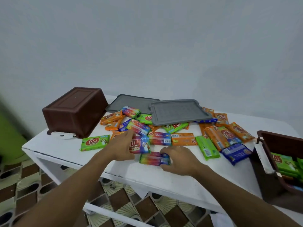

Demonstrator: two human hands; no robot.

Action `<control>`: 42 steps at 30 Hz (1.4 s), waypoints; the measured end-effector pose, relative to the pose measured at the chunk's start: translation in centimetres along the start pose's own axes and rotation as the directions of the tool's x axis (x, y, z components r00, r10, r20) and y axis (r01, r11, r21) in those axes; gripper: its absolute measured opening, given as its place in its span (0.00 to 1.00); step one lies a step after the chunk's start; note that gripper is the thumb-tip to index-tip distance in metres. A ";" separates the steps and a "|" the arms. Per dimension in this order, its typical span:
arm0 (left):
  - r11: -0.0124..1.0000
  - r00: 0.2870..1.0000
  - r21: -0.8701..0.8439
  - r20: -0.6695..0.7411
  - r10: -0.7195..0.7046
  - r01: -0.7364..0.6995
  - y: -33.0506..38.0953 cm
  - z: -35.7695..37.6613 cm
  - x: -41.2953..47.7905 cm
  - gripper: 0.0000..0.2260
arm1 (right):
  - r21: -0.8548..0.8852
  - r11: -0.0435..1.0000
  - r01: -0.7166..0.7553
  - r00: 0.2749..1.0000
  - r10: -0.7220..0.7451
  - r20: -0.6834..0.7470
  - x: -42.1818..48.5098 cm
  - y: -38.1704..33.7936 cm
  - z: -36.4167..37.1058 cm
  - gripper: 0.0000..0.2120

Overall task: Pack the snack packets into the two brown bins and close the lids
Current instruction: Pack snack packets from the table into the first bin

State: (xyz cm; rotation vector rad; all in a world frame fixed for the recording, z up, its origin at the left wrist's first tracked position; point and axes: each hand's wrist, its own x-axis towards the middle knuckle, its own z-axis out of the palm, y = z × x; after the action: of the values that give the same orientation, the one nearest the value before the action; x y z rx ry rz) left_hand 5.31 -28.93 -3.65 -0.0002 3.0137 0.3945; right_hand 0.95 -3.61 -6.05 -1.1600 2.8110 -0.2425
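Near the table's [68, 149] front edge, the left hand [122, 147] grasped one rainbow packet [142, 145]; the right hand [177, 159] gripped another [151, 158]. One bin [74, 111] lay overturned at the left corner.

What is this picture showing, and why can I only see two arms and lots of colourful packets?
The camera sits on a person's head and looks down, so you see only their arms. No robot here. The left hand rests on a rainbow snack packet, and the right hand grips another rainbow packet. They lie on a white table among many orange, green and blue packets. One brown bin is upside down at the left. The other brown bin, at the right, already holds green packets. Two grey lids lie at the back, not yet on the bins.
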 end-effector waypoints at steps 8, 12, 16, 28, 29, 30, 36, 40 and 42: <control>0.984 0.993 -0.151 0.056 0.103 -0.094 4.5 0.9 3.2 0.37 | 0.314 0.893 -0.322 0.944 0.328 0.034 -3.6 7.0 -2.3 0.11; 0.984 0.984 -0.110 0.102 0.149 -0.137 6.1 1.5 4.4 0.34 | 0.385 0.852 -0.354 0.924 0.382 0.003 -4.5 7.4 -2.4 0.06; 0.985 0.984 -0.108 0.099 0.148 -0.137 6.4 2.2 5.0 0.29 | 0.297 0.854 -0.426 0.905 0.405 0.134 -3.7 6.3 -2.1 0.27; 0.969 0.978 -0.206 0.131 0.164 -0.135 8.8 1.0 5.8 0.11 | 0.031 0.931 -0.363 0.920 0.353 0.171 -4.1 5.4 -7.6 0.23; 0.956 0.976 -0.246 0.109 0.188 -0.156 9.8 0.6 6.0 0.09 | 0.027 0.930 -0.368 0.923 0.361 0.134 -4.9 6.1 -8.6 0.21; 0.946 0.975 -0.275 0.091 0.205 -0.173 10.7 0.1 6.0 0.09 | 0.045 0.926 -0.375 0.924 0.370 0.095 -5.7 6.6 -9.5 0.19; 0.863 0.952 -0.435 0.036 0.303 -0.258 18.5 -2.3 6.5 0.07 | 0.304 0.862 -0.407 0.889 0.450 -0.085 -12.2 12.1 -15.9 0.11; 0.862 0.926 -0.345 -0.070 0.370 -0.370 26.0 -2.6 7.4 0.10 | 0.437 0.791 -0.428 0.848 0.519 -0.110 -18.3 17.5 -19.0 0.08; 0.853 0.912 -0.323 -0.119 0.392 -0.409 29.9 -2.7 7.7 0.12 | 0.393 0.786 -0.476 0.838 0.542 -0.069 -21.5 20.7 -19.3 0.08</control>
State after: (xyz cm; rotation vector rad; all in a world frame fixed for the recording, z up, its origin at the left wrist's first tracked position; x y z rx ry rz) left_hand -3.06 -0.59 5.81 0.6110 2.9308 0.9659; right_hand -0.95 28.23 9.67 -0.2828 2.9158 -0.8064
